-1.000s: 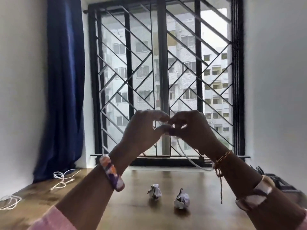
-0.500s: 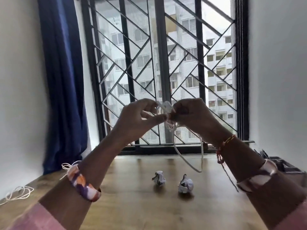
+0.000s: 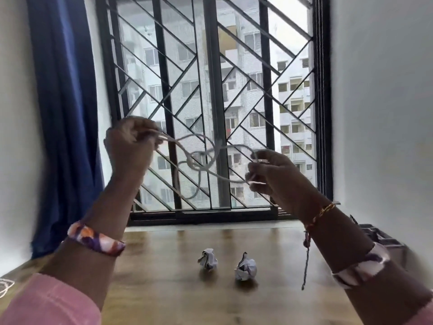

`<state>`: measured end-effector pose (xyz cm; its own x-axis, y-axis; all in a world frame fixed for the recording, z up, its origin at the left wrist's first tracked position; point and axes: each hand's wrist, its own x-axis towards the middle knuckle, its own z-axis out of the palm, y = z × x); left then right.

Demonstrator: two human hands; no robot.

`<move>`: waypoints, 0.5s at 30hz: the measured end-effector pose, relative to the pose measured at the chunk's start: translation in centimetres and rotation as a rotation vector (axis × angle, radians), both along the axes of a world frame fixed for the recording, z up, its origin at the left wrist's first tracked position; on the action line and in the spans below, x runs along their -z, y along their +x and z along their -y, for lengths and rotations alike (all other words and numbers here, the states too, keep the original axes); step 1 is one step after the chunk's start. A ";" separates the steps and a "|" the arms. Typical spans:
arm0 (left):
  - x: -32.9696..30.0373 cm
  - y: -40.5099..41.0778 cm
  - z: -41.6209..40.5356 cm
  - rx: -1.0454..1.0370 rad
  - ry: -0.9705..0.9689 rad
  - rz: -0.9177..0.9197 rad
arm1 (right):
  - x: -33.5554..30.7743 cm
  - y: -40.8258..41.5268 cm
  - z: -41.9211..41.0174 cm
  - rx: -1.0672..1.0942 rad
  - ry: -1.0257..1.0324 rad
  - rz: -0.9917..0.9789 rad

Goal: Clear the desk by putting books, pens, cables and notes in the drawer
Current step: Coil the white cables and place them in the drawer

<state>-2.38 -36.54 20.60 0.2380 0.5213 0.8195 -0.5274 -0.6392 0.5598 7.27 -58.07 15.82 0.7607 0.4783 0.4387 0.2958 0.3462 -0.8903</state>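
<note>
Hands have pulled apart since the earlier frames, drawing the white cable (image 3: 201,160) out into a loose knot at frame centre, in front of the window grille. Left hand (image 3: 131,146) grips one end, fingers curled; right hand (image 3: 269,172) pinches the other. Looks like bundling before stowing. Two crumpled notes (image 3: 208,259) (image 3: 245,269) sit on the desk (image 3: 164,289), lower centre. Drawer not in view.
</note>
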 end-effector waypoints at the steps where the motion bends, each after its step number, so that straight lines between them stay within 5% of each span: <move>1: -0.3 0.0 -1.0 -0.002 -0.042 0.028 | 0.4 0.6 0.2 0.007 0.041 -0.061; 6: -0.5 0.0 -5.9 -0.115 -0.180 0.042 | 1.5 3.3 1.6 0.192 0.086 -0.116; 13: 3.5 3.1 -10.9 -0.345 -0.264 -0.188 | 2.6 10.3 3.5 0.510 0.347 -0.253; 15: 3.2 4.0 -8.3 -0.253 -0.350 -0.194 | 3.4 12.3 3.1 0.568 0.348 -0.276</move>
<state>1.65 -28.22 17.43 0.1993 0.8196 0.5371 -0.2437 -0.4894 0.8373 19.54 -61.21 12.46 0.9558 -0.1562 0.2492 0.2940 0.4829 -0.8249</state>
